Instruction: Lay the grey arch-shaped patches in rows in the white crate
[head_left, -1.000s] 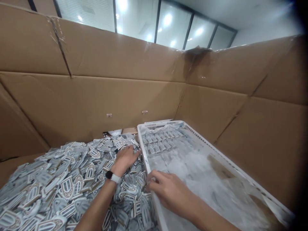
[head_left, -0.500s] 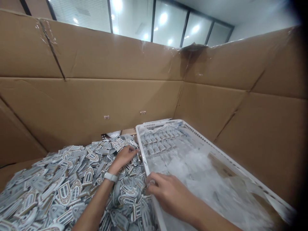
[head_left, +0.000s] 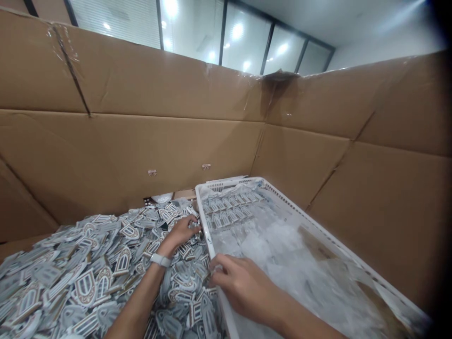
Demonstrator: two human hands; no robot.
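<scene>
A big heap of flat arch-shaped pieces (head_left: 88, 263), grey and white with brown trim, fills the left of the cardboard enclosure. My left hand (head_left: 181, 230), with a white watch on its wrist, lies on the heap beside the tray's left rim, fingers curled around a piece there. My right hand (head_left: 240, 285) rests on the left rim of a white plastic tray (head_left: 282, 197), fingertips pinching at the edge; what it pinches is too small to tell. Clear plastic film lines the tray, and two neat rows of the pieces (head_left: 228, 209) lie at its far end.
Tall cardboard walls (head_left: 141, 141) enclose the heap and tray on the left, back and right. Two small clips are stuck to the back wall. Glass partitions and ceiling lights show above the cardboard.
My left hand has curled its fingers on a piece next to the tray rim. The view has drifted a little to the right. My right hand has stayed on the rim.
</scene>
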